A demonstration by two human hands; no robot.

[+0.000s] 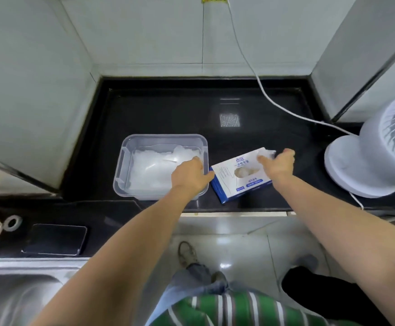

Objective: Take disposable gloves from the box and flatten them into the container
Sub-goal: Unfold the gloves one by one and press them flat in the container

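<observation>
A clear plastic container sits on the black counter, with a layer of translucent white gloves lying inside it. My left hand rests over the container's near right corner, its fingers on the gloves and its thumb by the rim. To the right lies the white and blue glove box, with gloves showing in its oval opening. My right hand is above the box's far end and pinches a translucent glove there.
A white fan stands at the right, its white cable running across the counter up the wall. A dark phone and a tape roll lie at the left, above a steel sink. Tiled walls close in behind.
</observation>
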